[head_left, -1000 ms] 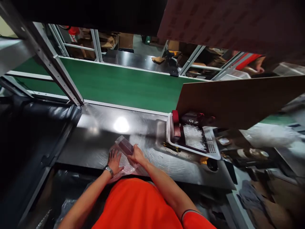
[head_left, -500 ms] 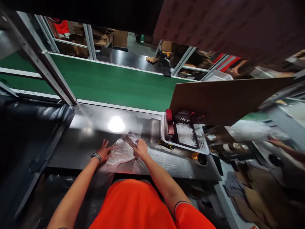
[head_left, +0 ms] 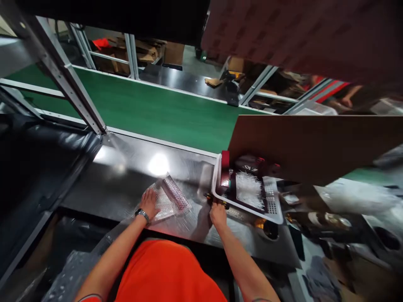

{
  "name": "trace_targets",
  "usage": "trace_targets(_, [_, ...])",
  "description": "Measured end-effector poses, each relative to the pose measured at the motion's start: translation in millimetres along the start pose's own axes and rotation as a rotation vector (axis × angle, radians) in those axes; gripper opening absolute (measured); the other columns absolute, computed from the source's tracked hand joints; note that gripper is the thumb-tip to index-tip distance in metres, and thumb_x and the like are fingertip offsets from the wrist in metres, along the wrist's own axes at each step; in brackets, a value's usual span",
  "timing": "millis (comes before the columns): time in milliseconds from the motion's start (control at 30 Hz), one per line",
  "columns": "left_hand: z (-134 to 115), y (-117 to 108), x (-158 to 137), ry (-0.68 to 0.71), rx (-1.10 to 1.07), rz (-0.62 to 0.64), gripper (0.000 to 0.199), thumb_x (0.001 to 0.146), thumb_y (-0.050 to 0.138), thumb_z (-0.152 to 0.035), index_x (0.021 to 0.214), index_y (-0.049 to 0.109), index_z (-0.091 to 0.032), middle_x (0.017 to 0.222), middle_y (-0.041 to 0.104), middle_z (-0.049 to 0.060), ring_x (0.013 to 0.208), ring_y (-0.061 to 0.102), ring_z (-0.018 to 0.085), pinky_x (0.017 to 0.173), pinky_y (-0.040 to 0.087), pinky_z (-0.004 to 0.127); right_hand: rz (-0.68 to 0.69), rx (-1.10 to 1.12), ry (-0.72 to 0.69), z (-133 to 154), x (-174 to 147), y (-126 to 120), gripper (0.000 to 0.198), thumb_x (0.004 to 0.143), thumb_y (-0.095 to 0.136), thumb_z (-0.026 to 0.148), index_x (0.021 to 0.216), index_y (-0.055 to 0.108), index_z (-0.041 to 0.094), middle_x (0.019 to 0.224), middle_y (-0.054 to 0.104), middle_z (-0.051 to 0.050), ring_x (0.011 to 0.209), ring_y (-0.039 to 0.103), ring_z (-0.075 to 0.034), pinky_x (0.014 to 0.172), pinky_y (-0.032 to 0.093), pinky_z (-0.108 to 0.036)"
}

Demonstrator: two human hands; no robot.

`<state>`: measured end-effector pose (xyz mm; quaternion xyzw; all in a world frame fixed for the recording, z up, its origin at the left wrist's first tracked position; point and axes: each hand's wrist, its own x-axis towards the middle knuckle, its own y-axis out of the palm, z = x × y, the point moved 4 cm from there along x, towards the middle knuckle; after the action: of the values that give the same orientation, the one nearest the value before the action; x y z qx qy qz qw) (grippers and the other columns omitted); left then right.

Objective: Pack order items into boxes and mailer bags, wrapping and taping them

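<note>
My left hand (head_left: 150,204), with a watch on its wrist, lies flat with fingers outstretched on a clear sheet of bubble wrap (head_left: 166,206). On that sheet rests a bubble-wrapped pinkish oblong item (head_left: 175,193), tilted across the steel bench. My right hand (head_left: 218,214) is closed at the front edge of the white basket, its fingers curled over a thin black-and-yellow tool (head_left: 224,204). The tool's ends show on both sides of the fingers; its exact kind is unclear.
The white basket (head_left: 276,214) holds a red box (head_left: 224,170), dark packaging and white shredded filler (head_left: 248,188). A cardboard sheet (head_left: 302,147) stands behind it. Beyond the steel bench (head_left: 132,167) runs a green conveyor (head_left: 151,113). A tape roll (head_left: 270,228) lies at right.
My right hand has let go of the wrapped item and moved right to the black-and-yellow tool. My left hand has shifted onto the bubble wrap. The view has turned slightly.
</note>
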<state>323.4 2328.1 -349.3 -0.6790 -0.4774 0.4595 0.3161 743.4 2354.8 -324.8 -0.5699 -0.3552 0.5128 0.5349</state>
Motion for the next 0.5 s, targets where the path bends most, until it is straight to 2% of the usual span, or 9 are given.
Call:
trace_targets(67, [11.7,-1.2,-4.6,0.01,0.039,0.023,0.114,0.087,0.09,-0.042,0.183,0.039,-0.005,0.196,0.021,0.031,0.185,0.018,0.046,0.152,0.015,0.062,0.033,-0.028,0.026,-10.4,4.4,1.9,0.041,0.1,0.055,0.014,0.128,0.085,0.005,0.12,0.081,-0.037,0.124,0.08,-0.047,0.112,0.06,-0.06])
trace_targets(133, [22.5,-4.7,-10.7,0.007,0.094,0.057,0.127,0.081,0.095,-0.051,0.185,0.036,-0.006,0.196,0.019,0.031,0.185,0.014,0.049,0.151,0.01,0.069,0.054,-0.035,0.046,-20.7,7.7,1.1,0.036,0.104,0.057,0.022,0.119,0.087,0.008,0.114,0.082,-0.036,0.121,0.08,-0.048,0.111,0.06,-0.06])
trace_targets(233, [34.1,-10.9,-16.3,-0.042,0.176,0.118,0.146,0.07,0.099,-0.063,0.188,0.032,-0.008,0.197,0.011,0.03,0.185,0.006,0.056,0.146,0.0,0.082,0.041,-0.003,0.077,-36.2,4.6,-4.2,0.035,0.106,0.06,0.033,0.118,0.084,0.011,0.12,0.081,-0.037,0.129,0.077,-0.052,0.112,0.058,-0.064])
trace_targets(300, [38.8,-14.2,-16.5,-0.07,0.197,0.136,0.156,0.066,0.1,-0.068,0.189,0.027,-0.006,0.197,0.006,0.03,0.185,0.004,0.056,0.145,-0.002,0.082,0.038,0.042,0.073,-40.5,-6.9,-7.2,0.035,0.105,0.057,0.033,0.124,0.079,0.013,0.125,0.081,-0.036,0.13,0.078,-0.05,0.109,0.06,-0.061])
trace_targets(367, [41.4,-14.8,-15.0,-0.073,0.196,0.15,0.162,0.063,0.101,-0.072,0.19,0.025,-0.006,0.198,0.004,0.029,0.185,0.003,0.055,0.147,-0.002,0.078,0.044,0.215,0.084,-35.3,-27.4,-8.6,0.039,0.105,0.05,0.039,0.131,0.07,0.017,0.118,0.083,-0.028,0.116,0.083,-0.044,0.1,0.064,-0.056])
trace_targets(400, [42.3,-14.2,-14.2,-0.072,0.193,0.154,0.164,0.061,0.102,-0.074,0.19,0.025,-0.008,0.198,0.005,0.029,0.185,0.003,0.054,0.148,-0.002,0.077,0.059,0.371,0.1,-27.8,-40.4,-8.3,0.043,0.106,0.049,0.047,0.134,0.064,0.019,0.111,0.084,-0.022,0.106,0.085,-0.041,0.093,0.066,-0.054])
trace_targets(467, [43.6,-11.9,-12.9,-0.072,0.191,0.155,0.167,0.058,0.101,-0.077,0.19,0.025,-0.009,0.198,0.005,0.028,0.185,0.002,0.055,0.149,-0.001,0.076,0.146,0.75,0.109,2.5,-68.5,-5.1,0.058,0.104,0.051,0.071,0.137,0.053,0.023,0.098,0.081,-0.012,0.084,0.083,-0.037,0.079,0.068,-0.051])
trace_targets(500, [43.9,-10.8,-12.5,-0.071,0.189,0.147,0.168,0.058,0.101,-0.078,0.19,0.025,-0.008,0.199,0.005,0.028,0.185,0.001,0.056,0.149,-0.001,0.076,0.226,0.906,0.075,26.7,-81.4,-2.8,0.066,0.101,0.053,0.08,0.137,0.05,0.025,0.095,0.08,-0.008,0.074,0.081,-0.033,0.073,0.067,-0.049])
